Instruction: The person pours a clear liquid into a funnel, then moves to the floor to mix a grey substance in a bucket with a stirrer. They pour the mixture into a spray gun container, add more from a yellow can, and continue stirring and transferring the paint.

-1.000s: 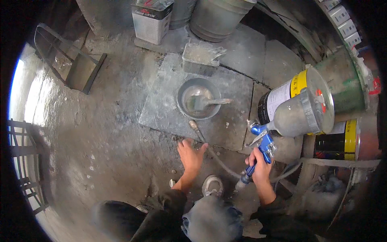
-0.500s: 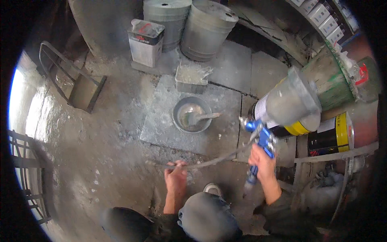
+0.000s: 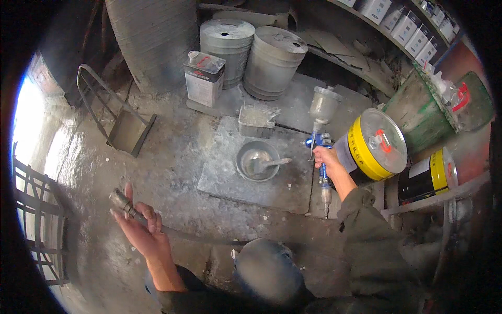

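My right hand (image 3: pixel 330 165) is wrapped round the grip of a blue spray gun (image 3: pixel 320 140), to the right of the bowl. A grey cup (image 3: pixel 323 107) sits on top of the gun, and a metal fitting (image 3: pixel 327 198) points down from its handle. Off to the left, my left hand (image 3: pixel 144 230) holds the end of an air hose (image 3: pixel 196 237) between thumb and fingers, some fingers stretched out. A metal coupler (image 3: pixel 121 200) on the hose end sticks out past the fingers. The hose runs right, past my knee. Gun fitting and coupler are far apart.
A grey bowl (image 3: pixel 241 168) with a brush-like tool stands on a floor slab, a small tub (image 3: pixel 256 129) behind it. Black-and-yellow drums (image 3: pixel 361 149) stand right, near a green bin (image 3: pixel 418 104). Metal drums (image 3: pixel 274 68) and a square can (image 3: pixel 201 86) are at the back.
My left hand has moved left with the hose end, and the coupler now shows. My right hand has moved the spray gun away from me and left; its cup now stands more upright.
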The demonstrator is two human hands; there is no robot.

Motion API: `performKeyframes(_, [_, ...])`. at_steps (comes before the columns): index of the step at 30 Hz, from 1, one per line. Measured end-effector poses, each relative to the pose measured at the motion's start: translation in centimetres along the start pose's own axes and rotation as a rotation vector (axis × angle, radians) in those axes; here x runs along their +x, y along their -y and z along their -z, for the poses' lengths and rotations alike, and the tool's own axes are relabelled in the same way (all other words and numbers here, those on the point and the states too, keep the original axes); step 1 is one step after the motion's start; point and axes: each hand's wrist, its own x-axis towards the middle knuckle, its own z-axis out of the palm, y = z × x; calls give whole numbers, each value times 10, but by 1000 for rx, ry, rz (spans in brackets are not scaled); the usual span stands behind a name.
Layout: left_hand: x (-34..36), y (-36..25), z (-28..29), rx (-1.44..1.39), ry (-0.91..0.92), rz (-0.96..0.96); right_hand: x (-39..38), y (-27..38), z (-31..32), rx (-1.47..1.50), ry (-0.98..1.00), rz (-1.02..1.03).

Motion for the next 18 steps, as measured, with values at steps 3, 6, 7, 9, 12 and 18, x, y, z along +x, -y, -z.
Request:
performKeyframes(3, [3,-1,-3,261,124,91,16,-1,9,0,30,-91])
performKeyframes(6, [-2,19,-8,495,154,151,20,-14,8,15,-28,-32])
performKeyframes(7, [-5,24,-12,503,179,193,19,-17,5,-19,-62,-3])
performKeyframes(9, [-12,37,-14,599,305,203,24,-9,14,-72,-66,-64])
performKeyframes(12, [-23,46,-23,613,421,299,9,-32,13,21,-118,52])
performKeyframes(18, [-32,82,-20,1081,610,65,3,-11,12,-119,-106,-79])
